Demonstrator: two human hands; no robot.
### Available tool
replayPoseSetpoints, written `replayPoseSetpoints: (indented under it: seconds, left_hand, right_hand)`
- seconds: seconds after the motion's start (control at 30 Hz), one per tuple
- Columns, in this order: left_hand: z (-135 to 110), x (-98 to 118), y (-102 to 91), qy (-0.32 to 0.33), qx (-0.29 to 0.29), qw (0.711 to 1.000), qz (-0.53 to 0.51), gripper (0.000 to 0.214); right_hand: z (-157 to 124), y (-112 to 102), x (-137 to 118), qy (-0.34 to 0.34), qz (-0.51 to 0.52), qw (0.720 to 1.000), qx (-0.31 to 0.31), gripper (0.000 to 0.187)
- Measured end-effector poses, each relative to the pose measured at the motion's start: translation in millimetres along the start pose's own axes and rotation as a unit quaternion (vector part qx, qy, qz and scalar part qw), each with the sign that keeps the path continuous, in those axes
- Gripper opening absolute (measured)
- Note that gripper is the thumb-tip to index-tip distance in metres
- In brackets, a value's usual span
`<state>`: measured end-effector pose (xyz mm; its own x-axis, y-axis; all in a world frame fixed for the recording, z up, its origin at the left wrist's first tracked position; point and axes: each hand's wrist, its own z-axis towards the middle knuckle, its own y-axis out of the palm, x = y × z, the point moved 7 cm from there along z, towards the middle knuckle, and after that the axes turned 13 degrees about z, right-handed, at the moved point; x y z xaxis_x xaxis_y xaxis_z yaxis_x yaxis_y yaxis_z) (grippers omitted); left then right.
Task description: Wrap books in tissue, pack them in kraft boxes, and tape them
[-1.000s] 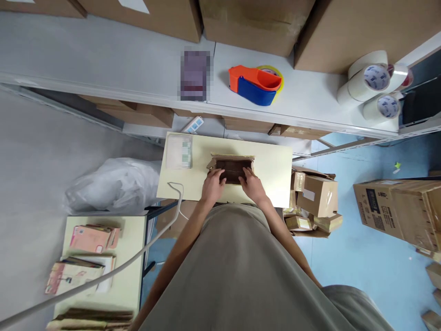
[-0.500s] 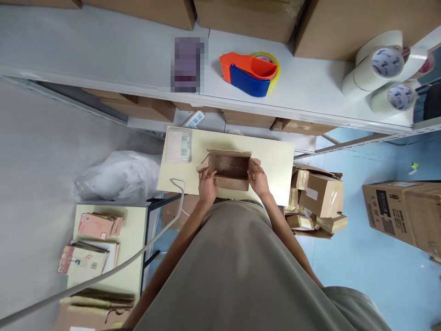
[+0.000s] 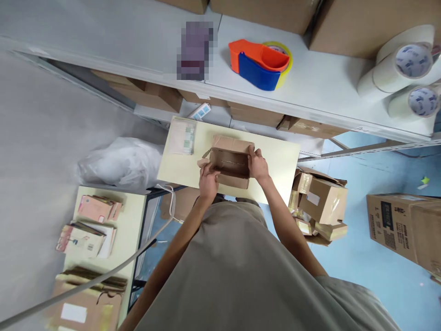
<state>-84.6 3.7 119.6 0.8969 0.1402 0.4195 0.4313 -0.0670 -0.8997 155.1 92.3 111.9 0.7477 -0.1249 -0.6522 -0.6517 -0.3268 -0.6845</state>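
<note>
A small brown cardboard box [image 3: 234, 182] stands on the pale yellow table [image 3: 279, 161] in front of me, its top flaps folded outward and its inside showing. My left hand [image 3: 208, 181] grips the near left corner, fingers curled over the edge beside a side flap. At the right end, my right hand [image 3: 257, 164] is closed on the box wall, with fingers up by the far right corner. A flat clear-wrapped packet [image 3: 183, 136] with a green-and-white label lies at the table's far left corner.
Beyond the table, a grey shelf [image 3: 144, 55] carries an orange and blue tape dispenser [image 3: 258, 66] and tape rolls [image 3: 389, 76]. Discarded cartons [image 3: 320, 200] lie at right, a white plastic bag [image 3: 120, 163] at left. A grey cable [image 3: 138, 255] crosses the lower left.
My right hand has shifted up to the box's far right corner. The far flap now lies folded outward, away from me. The whole view has tilted slightly.
</note>
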Motion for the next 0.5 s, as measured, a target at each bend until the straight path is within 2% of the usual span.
replayPoseSetpoints:
  seconds: [0.13, 0.3, 0.4, 0.5]
  left_hand:
    - [6, -6, 0.3, 0.015, -0.018, 1.000, -0.017, 0.033]
    - [14, -14, 2.4, 0.053, -0.067, 0.996, -0.040, 0.030]
    - [18, -20, -5.0, 0.064, -0.079, 0.993, -0.065, 0.026]
    - [25, -28, -19.9, 0.070, -0.088, 0.987, -0.115, 0.020]
  right_hand:
    - [6, 3, -2, 0.027, -0.042, 0.999, -0.010, 0.056]
    - [-2, 0, -5, 0.036, -0.046, 0.998, 0.023, 0.057]
    - [-12, -1, -11, 0.059, -0.037, 0.996, 0.048, 0.057]
    - [-22, 2, -34, 0.068, -0.012, 0.994, 0.081, 0.051]
